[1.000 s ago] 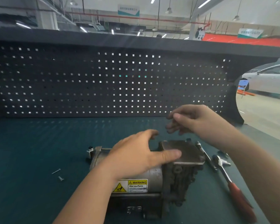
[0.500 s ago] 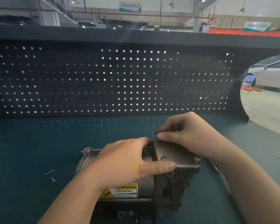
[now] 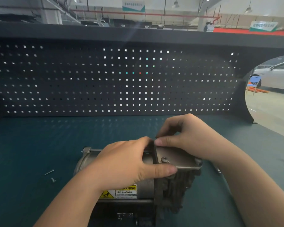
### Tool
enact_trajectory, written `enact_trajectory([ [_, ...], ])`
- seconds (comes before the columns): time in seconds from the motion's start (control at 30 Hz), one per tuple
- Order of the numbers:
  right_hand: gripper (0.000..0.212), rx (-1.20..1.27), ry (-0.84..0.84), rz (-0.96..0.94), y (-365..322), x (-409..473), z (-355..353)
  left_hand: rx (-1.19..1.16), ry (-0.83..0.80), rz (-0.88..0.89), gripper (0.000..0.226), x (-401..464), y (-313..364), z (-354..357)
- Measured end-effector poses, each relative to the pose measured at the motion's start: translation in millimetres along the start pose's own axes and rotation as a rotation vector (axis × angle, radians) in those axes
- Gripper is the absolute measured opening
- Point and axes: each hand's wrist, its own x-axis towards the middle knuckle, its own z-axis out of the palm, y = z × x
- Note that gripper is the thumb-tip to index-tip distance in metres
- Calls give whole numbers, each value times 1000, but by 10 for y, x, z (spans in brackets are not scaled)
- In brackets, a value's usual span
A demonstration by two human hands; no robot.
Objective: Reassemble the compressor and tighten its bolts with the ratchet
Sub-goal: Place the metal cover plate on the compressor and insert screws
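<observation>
- The left hand (image 3: 126, 163) wraps the compressor (image 3: 138, 179) in a firm grip, thumb pressed along the near edge of the flat metal plate (image 3: 175, 158) on top; the right hand (image 3: 187, 136) pinches the plate's far left corner between thumb and fingers.
- The compressor lies on its side on the table (image 3: 31, 145), close to the person.
- One bolt (image 3: 164, 160) sits in the plate; two loose screws (image 3: 50, 175) lie left of the compressor.
- Judgement: square the plate over its holes and start every bolt by hand before ratcheting, to avoid cross-threading.
</observation>
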Motion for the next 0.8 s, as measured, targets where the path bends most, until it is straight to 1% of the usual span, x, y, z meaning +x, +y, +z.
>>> enact_trajectory([
  [0.13,18,116,-30,33,43,28,27,39,6,2,79,5,-2,8],
  [0.27,8,315,-176,59,84,-10,-4,26,3,4,82,4,-13,17],
  [0.33,9,416,-192,91,112,-18,-17,34,10,5,83,9,-16,19],
  [0.4,15,465,-185,113,120,-13,-11,47,16,6,84,12,-16,21],
  [0.53,18,440,-147,137,104,-8,18,47,17,11,81,6,-18,15],
  [0.7,34,271,-63,103,83,9,44,56,17,20,81,2,-17,15],
  [0.8,30,228,-118,77,75,6,11,59,20,21,78,1,-15,19],
])
